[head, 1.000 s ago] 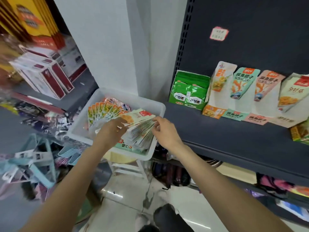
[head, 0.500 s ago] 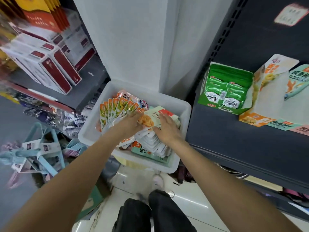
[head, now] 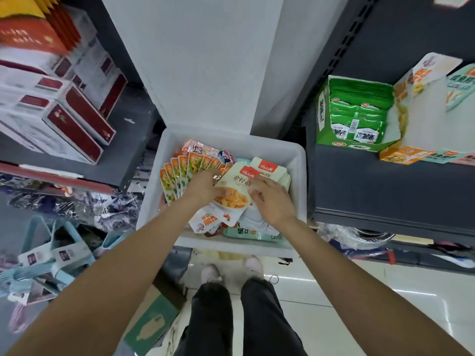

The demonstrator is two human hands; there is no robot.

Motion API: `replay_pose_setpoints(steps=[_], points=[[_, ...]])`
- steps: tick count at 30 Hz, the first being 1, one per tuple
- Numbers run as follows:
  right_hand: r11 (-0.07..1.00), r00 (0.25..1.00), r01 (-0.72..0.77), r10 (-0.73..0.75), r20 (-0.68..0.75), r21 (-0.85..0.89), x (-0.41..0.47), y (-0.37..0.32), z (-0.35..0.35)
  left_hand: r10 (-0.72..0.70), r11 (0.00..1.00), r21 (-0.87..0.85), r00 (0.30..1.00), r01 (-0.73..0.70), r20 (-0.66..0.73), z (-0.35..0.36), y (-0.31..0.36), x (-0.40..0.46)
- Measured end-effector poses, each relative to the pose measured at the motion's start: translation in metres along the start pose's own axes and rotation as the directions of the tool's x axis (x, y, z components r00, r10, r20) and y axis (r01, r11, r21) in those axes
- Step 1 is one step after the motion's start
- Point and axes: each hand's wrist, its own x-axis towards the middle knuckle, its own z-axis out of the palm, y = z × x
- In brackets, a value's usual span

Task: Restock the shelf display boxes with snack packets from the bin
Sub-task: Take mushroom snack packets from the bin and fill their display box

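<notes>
A second ago our hands held the stack of cream snack packets with red labels (head: 237,187) at the bin's near rim, with the shelf boxes in wide view; now the view has tipped down and the stack sits deeper in the white plastic bin (head: 295,160), so we judge that we are gathering or squaring the bundle before lifting it, not yet carrying it to the shelf. Our left hand (head: 203,187) grips the stack's left edge, thumb across the top packet; our right hand (head: 272,200) presses on the right side with fingers bent over the packets, holding them. Beside the stack a fan of orange-and-green packets (head: 180,176) stands against the bin's left wall; a pale mint packet (head: 246,232) lies under the stack by the near wall.

The bin's right wall stands just beside the front edge of the dark grey metal shelf (head: 385,191); on that shelf the green cardboard display box of green packets (head: 357,119) looks full, while the orange-and-white display box (head: 413,129) next to it appears to have room inside. The bare shelf surface in front of the boxes leaves open room for a lift up and to the right; the shelf lip is the edge we must clear.
</notes>
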Motion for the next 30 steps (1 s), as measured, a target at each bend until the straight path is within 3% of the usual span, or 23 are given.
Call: replay_pose_setpoints(steps=[6,12,16,23,28,30], points=[[0.974,0.976,-0.214,0.216,-0.024,0.067,0.022,0.006,-0.003,0.04,0.998,-0.049,0.999,-0.041,-0.004,-0.012,-0.002,0.0],[0.96,0.953,-0.22,0.249,-0.172,0.173,0.024,-0.009,-0.008,0.061,0.998,0.002,0.995,-0.061,-0.08,-0.029,-0.022,-0.005],[0.926,0.943,-0.171,0.253,-0.216,0.338,0.021,-0.022,-0.018,0.133,0.983,-0.106,0.981,-0.149,-0.142,-0.04,-0.026,-0.014],[0.854,0.951,-0.053,0.201,-0.235,0.517,0.007,-0.039,-0.048,0.228,0.936,-0.257,0.97,-0.241,-0.082,-0.066,-0.01,-0.035],[0.901,0.95,-0.015,0.147,-0.274,0.433,-0.01,-0.05,-0.067,0.322,0.946,0.075,0.936,-0.314,-0.141,-0.07,0.004,-0.039],[0.895,0.944,-0.014,0.159,-0.29,0.445,-0.018,-0.05,-0.071,0.322,0.946,0.107,0.926,-0.306,-0.2,-0.068,0.007,-0.038]])
